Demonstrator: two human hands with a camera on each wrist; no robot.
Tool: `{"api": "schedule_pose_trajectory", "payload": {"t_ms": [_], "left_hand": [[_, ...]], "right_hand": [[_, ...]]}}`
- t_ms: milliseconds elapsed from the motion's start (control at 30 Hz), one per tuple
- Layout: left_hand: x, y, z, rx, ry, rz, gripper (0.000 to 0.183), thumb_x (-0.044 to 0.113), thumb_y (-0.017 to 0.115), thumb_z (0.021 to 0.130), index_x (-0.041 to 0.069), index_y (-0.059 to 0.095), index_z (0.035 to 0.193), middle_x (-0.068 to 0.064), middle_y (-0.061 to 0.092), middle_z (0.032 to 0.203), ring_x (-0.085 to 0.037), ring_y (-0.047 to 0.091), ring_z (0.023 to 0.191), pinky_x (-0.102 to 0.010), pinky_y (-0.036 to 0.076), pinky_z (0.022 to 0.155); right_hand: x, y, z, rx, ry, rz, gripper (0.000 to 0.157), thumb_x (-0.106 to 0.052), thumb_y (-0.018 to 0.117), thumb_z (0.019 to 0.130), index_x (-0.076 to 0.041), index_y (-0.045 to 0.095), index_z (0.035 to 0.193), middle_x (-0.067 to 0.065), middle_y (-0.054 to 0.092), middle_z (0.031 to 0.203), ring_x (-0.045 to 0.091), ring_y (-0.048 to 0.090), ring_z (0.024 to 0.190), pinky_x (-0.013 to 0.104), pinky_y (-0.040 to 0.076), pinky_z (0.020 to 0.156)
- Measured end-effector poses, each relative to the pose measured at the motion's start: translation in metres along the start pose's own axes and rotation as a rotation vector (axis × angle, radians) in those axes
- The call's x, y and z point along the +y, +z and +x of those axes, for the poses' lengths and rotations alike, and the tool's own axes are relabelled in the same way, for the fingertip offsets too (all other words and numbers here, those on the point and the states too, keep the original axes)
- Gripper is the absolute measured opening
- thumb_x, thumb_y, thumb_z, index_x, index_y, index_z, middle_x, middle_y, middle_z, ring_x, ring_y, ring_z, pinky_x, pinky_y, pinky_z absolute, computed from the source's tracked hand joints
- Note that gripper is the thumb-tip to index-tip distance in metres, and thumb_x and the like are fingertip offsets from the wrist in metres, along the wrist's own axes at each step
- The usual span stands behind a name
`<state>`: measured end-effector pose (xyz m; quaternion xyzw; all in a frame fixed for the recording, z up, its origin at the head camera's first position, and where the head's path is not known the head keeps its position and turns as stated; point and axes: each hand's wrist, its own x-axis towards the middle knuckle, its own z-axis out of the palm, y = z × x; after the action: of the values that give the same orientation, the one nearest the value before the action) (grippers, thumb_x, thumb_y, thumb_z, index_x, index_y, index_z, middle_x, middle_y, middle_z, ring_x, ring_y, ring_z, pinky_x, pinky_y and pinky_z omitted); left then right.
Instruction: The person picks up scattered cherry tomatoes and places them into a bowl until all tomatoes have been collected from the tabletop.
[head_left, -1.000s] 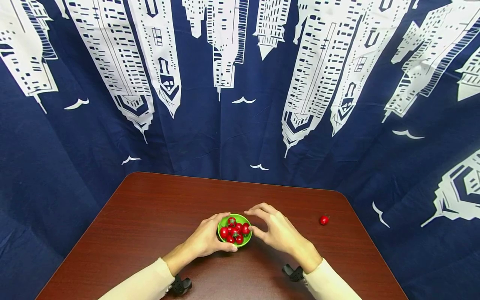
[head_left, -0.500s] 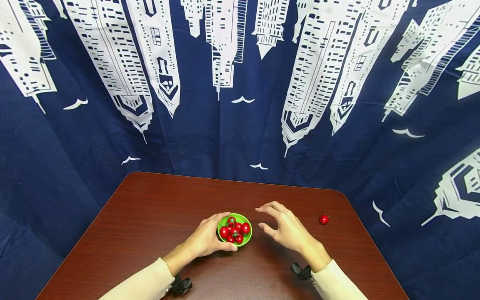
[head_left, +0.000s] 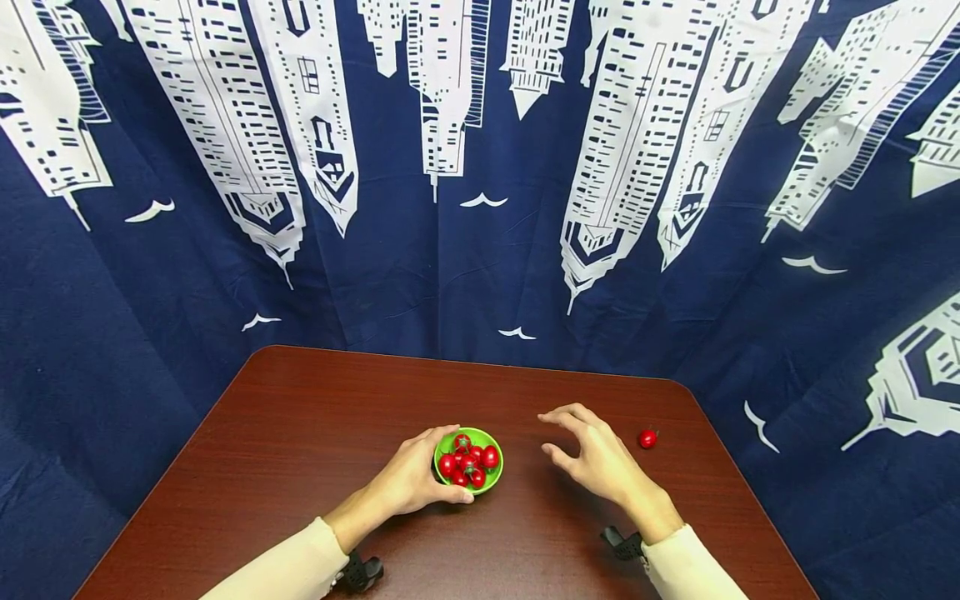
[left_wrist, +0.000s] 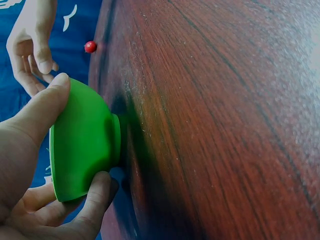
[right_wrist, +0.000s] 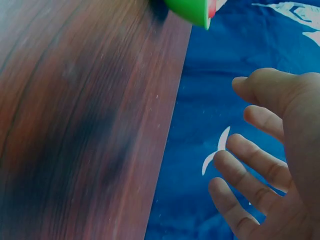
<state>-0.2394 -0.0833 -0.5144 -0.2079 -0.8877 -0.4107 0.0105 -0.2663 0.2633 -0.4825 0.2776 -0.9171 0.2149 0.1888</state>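
My left hand (head_left: 408, 475) holds a small green bowl (head_left: 481, 437) by its left side, thumb at the near rim and fingers at the far rim. Several cherry tomatoes (head_left: 468, 462) with green stems fill the bowl. The left wrist view shows the bowl's (left_wrist: 82, 135) outer wall between thumb and fingers, its foot at the tabletop. Right of the bowl, my right hand (head_left: 600, 458) hovers over the table, fingers loosely bent and apart, holding nothing. A single cherry tomato (head_left: 647, 439) lies farther right, a short way beyond that hand.
The brown wooden table (head_left: 337, 392) has rounded far corners. A dark blue cloth (head_left: 390, 275) with white buildings and birds hangs behind it and at its sides. Dark straps with small black devices (head_left: 363, 572) sit at both wrists.
My right hand has moved rightward, away from the bowl and nearer the lone tomato. The left hand and the bowl have stayed in place.
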Motion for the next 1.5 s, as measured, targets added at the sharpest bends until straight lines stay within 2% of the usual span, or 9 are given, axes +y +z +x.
{"api": "schedule_pose_trajectory", "payload": {"t_ms": [333, 600, 933, 1267, 1500], "left_hand": [[0.0, 0.0, 0.0, 0.003, -0.01, 0.0, 0.111, 0.038, 0.113, 0.073, 0.001, 0.06, 0.164, -0.019, 0.073, 0.156, -0.041, 0.072, 0.142, -0.062, 0.059, 0.121], [0.0, 0.001, 0.0, 0.0, -0.008, -0.002, 0.111, 0.039, 0.112, 0.074, 0.001, 0.06, 0.164, -0.019, 0.072, 0.157, -0.041, 0.071, 0.143, -0.062, 0.059, 0.121], [-0.001, 0.001, 0.0, 0.007, -0.005, 0.005, 0.111, 0.039, 0.113, 0.073, 0.001, 0.06, 0.163, -0.018, 0.073, 0.156, -0.041, 0.072, 0.143, -0.063, 0.059, 0.121], [0.002, 0.0, 0.0, -0.003, -0.019, 0.004, 0.111, 0.038, 0.113, 0.074, 0.001, 0.06, 0.164, -0.02, 0.072, 0.157, -0.043, 0.07, 0.144, -0.063, 0.059, 0.122], [0.003, 0.0, -0.001, -0.005, -0.025, -0.001, 0.111, 0.037, 0.113, 0.074, 0.0, 0.059, 0.164, -0.021, 0.07, 0.159, -0.044, 0.069, 0.146, -0.064, 0.057, 0.124]], "right_hand": [[0.022, -0.008, -0.01, 0.032, 0.027, -0.012, 0.044, -0.015, 0.096, 0.096, -0.012, 0.083, 0.138, 0.005, 0.08, 0.134, 0.032, 0.082, 0.123, 0.059, 0.068, 0.106], [0.037, -0.009, -0.02, 0.039, 0.056, -0.033, 0.044, -0.015, 0.097, 0.096, -0.012, 0.083, 0.137, 0.004, 0.08, 0.132, 0.032, 0.082, 0.122, 0.059, 0.067, 0.104], [0.057, -0.017, -0.029, 0.032, 0.138, -0.044, 0.048, -0.02, 0.095, 0.097, -0.013, 0.081, 0.142, 0.01, 0.078, 0.139, 0.04, 0.076, 0.131, 0.066, 0.064, 0.103], [0.074, -0.026, -0.039, 0.052, 0.211, -0.045, 0.054, -0.025, 0.096, 0.098, -0.011, 0.078, 0.147, 0.016, 0.074, 0.147, 0.048, 0.067, 0.14, 0.072, 0.058, 0.112], [0.086, -0.027, -0.045, 0.029, 0.263, -0.048, 0.061, -0.031, 0.095, 0.098, -0.009, 0.075, 0.151, 0.022, 0.068, 0.154, 0.055, 0.061, 0.145, 0.079, 0.052, 0.113]]}}
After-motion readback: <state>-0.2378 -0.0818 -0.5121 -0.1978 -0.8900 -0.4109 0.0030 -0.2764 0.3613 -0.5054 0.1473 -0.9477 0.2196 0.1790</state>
